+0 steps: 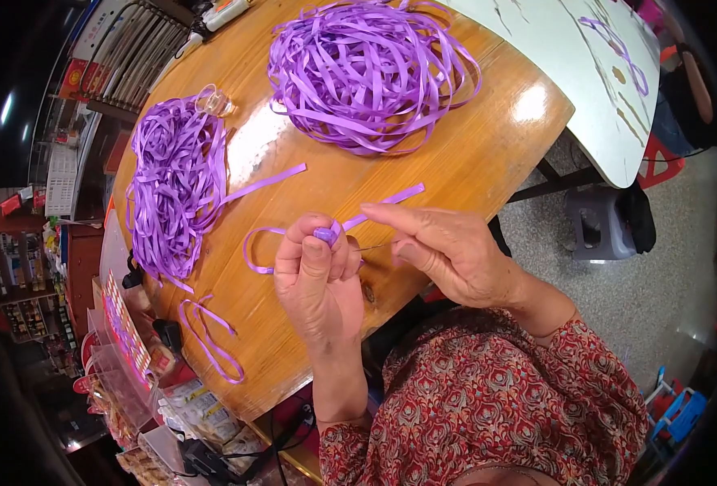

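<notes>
Held between closed thumb and fingers of left hand [323, 283], above wooden table [508, 97]: rolled purple ribbon [325, 235]. At part-closed fingers of right hand [460, 255]: thin needle [375, 247]; cannot tell whether gripped. Outward: loose strip [207, 347], clear cup [215, 102], left ribbon heap [176, 174], larger ribbon coil [367, 81].

Bright light is falling on the wooden table [496, 162], leaving two white glare patches on its glossy top. Thin white streaks are gleaming in the dark upper left. Fisheye distortion is bending edges near the blackened rim.
</notes>
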